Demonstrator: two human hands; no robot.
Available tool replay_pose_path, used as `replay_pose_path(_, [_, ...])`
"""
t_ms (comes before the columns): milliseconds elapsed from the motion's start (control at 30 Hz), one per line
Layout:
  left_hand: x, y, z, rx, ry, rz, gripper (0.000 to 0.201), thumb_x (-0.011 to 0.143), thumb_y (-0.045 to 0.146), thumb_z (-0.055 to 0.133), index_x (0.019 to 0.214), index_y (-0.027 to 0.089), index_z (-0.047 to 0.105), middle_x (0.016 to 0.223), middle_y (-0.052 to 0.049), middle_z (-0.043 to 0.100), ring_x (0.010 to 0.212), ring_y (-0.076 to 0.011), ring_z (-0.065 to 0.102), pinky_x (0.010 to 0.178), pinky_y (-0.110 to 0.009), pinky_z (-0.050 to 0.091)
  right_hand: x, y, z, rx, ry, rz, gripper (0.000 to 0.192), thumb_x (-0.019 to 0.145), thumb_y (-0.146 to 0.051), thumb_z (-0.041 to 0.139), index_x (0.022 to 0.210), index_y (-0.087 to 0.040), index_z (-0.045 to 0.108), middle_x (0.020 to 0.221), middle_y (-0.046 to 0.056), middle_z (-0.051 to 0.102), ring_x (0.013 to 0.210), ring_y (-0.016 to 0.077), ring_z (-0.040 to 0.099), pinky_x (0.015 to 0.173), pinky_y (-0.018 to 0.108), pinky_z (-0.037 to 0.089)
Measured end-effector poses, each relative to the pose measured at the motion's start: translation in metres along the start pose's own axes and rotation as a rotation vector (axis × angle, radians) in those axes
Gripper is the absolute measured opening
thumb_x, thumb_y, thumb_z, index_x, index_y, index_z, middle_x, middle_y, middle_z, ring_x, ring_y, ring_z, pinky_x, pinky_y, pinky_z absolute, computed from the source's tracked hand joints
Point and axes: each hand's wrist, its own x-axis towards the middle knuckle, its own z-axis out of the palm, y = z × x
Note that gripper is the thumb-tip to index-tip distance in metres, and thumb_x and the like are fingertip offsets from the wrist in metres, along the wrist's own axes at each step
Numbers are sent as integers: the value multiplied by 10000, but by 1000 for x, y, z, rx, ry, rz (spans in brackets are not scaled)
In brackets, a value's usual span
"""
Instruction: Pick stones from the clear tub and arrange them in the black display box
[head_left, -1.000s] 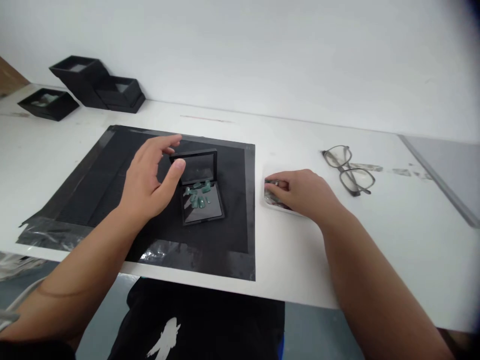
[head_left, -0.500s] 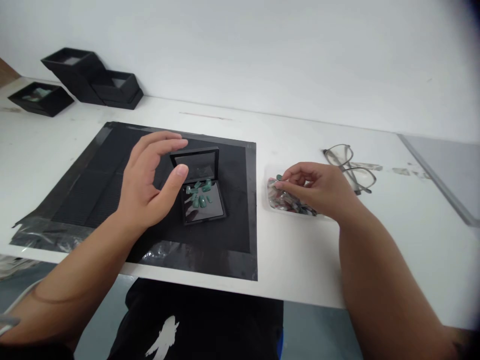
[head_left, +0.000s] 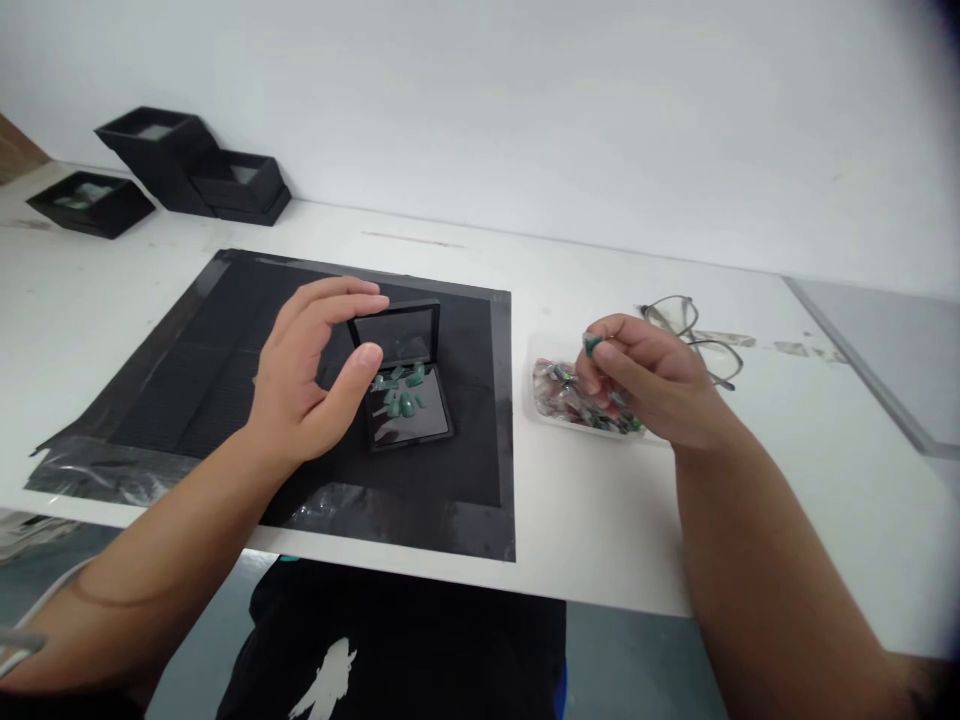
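A small black hinged case [head_left: 405, 395] lies open on a black mat [head_left: 210, 380], with several green press-on nails [head_left: 401, 390] on its base and its lid standing up. My left hand [head_left: 311, 370] hovers just left of the case, fingers and thumb curved apart, holding nothing. My right hand [head_left: 649, 385] is raised over a clear tray of mixed nails [head_left: 559, 395] and pinches one green nail [head_left: 592, 345] between thumb and fingertips.
Eyeglasses [head_left: 694, 325] lie on the white table behind my right hand. Black boxes [head_left: 191, 175] are stacked at the far left by the wall, another black box [head_left: 90, 203] beside them. A grey sheet [head_left: 885, 350] lies at the right. The table's front edge runs below the mat.
My right hand went from pressing into the tray to lifting out of it with a green nail pinched. My left hand stayed beside the open case.
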Motion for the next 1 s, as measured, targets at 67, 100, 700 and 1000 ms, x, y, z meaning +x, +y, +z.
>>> replay_pose_path(67, [0, 0, 0, -6, 1, 5, 265, 963, 337, 494, 1185, 237, 599, 1231, -49, 645, 1169, -204, 588, 1076, -460, 466, -1, -2, 0, 16, -2, -2, 264, 878, -451, 663, 956, -250, 510, 603, -57, 537, 448, 98, 442, 367, 227, 359])
replay_pose_path(100, [0, 1, 0, -10, 1, 3, 265, 962, 336, 495, 1187, 239, 597, 1231, -50, 644, 1169, -205, 587, 1073, -460, 467, -1, -3, 1, 25, 0, 0, 272, 872, -454, 669, 955, -253, 504, 598, -60, 523, 443, 100, 432, 366, 232, 354])
replay_pose_path(700, [-1, 0, 0, -22, -71, 20, 270, 945, 325, 493, 1181, 257, 607, 1220, -55, 656, 1160, -221, 607, 1054, -439, 471, 3, 0, 1, 61, 183, 67, 238, 888, -450, 639, 973, -283, 492, 745, 1, 680, 520, 162, 610, 393, 282, 451])
replay_pose_path(1000, [-4, -2, -1, 47, -103, -21, 301, 960, 406, 434, 1191, 279, 580, 1256, -52, 631, 1209, -238, 576, 1083, -469, 447, 6, 1, 1, 31, 266, 131, 284, 917, -490, 601, 810, -254, 483, 686, 4, 646, 479, 129, 571, 394, 269, 445])
